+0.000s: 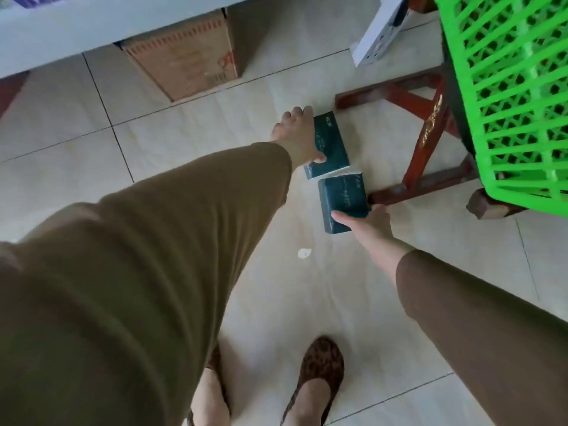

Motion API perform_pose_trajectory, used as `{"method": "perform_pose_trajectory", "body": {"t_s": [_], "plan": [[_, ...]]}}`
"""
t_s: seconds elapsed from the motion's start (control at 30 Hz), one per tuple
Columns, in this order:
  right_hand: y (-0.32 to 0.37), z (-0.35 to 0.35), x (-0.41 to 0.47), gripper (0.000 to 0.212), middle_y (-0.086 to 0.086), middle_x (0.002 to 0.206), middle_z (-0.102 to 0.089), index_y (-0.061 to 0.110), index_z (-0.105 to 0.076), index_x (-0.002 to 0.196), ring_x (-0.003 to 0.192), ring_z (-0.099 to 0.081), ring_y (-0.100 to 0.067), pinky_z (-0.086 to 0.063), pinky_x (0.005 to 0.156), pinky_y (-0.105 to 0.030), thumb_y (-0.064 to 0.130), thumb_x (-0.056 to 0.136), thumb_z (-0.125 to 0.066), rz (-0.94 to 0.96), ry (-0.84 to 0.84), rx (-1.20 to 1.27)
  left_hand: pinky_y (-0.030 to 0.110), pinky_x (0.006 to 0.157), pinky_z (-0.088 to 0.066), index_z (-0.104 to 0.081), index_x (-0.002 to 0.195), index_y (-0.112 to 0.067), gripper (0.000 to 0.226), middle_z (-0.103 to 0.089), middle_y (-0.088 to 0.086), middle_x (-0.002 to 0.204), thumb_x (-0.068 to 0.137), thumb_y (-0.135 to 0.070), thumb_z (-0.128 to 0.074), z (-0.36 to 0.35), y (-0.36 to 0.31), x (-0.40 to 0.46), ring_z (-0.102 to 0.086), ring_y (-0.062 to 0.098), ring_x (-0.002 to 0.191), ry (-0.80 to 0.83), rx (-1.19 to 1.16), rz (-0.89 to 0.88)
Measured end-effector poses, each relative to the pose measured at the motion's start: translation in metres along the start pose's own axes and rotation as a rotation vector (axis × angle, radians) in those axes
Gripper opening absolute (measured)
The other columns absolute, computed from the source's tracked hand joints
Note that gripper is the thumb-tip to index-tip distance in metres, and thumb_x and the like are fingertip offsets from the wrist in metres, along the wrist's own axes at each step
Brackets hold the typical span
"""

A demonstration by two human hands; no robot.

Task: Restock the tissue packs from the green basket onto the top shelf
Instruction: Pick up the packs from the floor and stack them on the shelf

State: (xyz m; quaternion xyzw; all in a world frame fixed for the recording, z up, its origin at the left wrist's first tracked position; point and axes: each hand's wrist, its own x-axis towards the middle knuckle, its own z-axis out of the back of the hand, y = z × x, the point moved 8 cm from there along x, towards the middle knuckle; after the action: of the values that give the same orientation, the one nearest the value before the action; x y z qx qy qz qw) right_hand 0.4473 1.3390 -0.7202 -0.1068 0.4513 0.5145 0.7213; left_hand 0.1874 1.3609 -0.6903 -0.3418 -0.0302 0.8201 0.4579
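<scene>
Where each grip closes, one tissue pack (330, 146).

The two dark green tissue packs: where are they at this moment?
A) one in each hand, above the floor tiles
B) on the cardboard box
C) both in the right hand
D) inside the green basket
A: the left hand grips one tissue pack and the right hand grips the other tissue pack.

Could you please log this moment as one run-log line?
left hand: holds upper tissue pack | right hand: holds lower tissue pack | green basket: at right, on wooden stool
</scene>
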Motion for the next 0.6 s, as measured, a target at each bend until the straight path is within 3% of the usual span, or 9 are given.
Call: {"method": "perform_pose_trajectory", "body": {"t_s": [0.1,0.2,0.27,0.4,0.5,0.6], "plan": [[-0.003,-0.008,0.011,0.112,-0.004,0.13,-0.054,0.016,-0.041,0.132,0.116,-0.059,-0.026,-0.052,0.1,-0.043,0.053,0.04,-0.093,-0.029,-0.001,-0.002,0.045,0.085,-0.046,-0.027,0.141,-0.013,0.104,-0.05,0.012,0.128,0.063,-0.044,-0.089,-0.012,0.002,0.009,-0.048,0.032,0.115,0.063,-0.018,-0.015],[-0.022,-0.02,0.032,0.123,0.001,0.119,-0.064,0.021,-0.05,0.121,0.111,-0.063,-0.025,-0.054,0.095,-0.044,0.069,0.014,-0.089,-0.03,0.029,-0.03,0.046,0.08,-0.05,-0.019,0.143,-0.025,0.118,-0.053,0.01,0.121,0.053,-0.049,-0.092,-0.011,0.017,0.007,-0.053,0.035,0.107,0.097,-0.017,-0.005],[-0.03,-0.025,0.032,0.117,0.003,0.108,-0.069,0.023,-0.063,0.11,0.104,-0.067,-0.024,-0.057,0.09,-0.041,0.075,0.008,-0.084,-0.039,0.05,-0.075,0.045,0.081,-0.054,-0.027,0.137,-0.026,0.11,-0.057,0.006,0.116,0.052,-0.048,-0.092,-0.013,0.035,0.0,-0.058,0.033,0.1,0.171,-0.114,0.039],[-0.011,-0.01,-0.024,0.082,-0.003,0.106,-0.066,0.021,-0.065,0.105,0.096,-0.065,-0.025,-0.057,0.083,-0.037,0.06,0.034,-0.082,-0.007,0.041,-0.116,0.031,0.057,-0.043,-0.044,0.112,-0.022,0.064,-0.053,0.007,0.103,0.066,-0.03,-0.088,-0.01,0.076,-0.038,-0.057,0.025,0.083,0.204,-0.336,0.167],[-0.001,0.002,-0.068,0.057,-0.007,0.104,-0.064,0.014,-0.055,0.105,0.087,-0.064,-0.02,-0.048,0.064,-0.029,0.031,0.06,-0.087,0.029,0.079,0.027,0.031,0.052,-0.036,-0.042,0.105,-0.017,0.054,-0.052,0.005,0.088,0.071,-0.02,-0.084,-0.001,0.098,-0.088,-0.053,0.024,0.078,0.152,-0.43,0.24],[0.013,0.02,-0.123,0.046,-0.003,0.096,-0.064,0.011,-0.052,0.106,0.082,-0.062,-0.016,-0.043,0.061,-0.026,0.017,0.07,-0.082,0.095,0.111,0.083,0.032,0.056,-0.044,-0.039,0.113,-0.019,0.059,-0.055,0.005,0.092,0.074,-0.023,-0.083,0.024,0.114,-0.155,-0.055,0.022,0.079,0.099,-0.479,0.302]]}}
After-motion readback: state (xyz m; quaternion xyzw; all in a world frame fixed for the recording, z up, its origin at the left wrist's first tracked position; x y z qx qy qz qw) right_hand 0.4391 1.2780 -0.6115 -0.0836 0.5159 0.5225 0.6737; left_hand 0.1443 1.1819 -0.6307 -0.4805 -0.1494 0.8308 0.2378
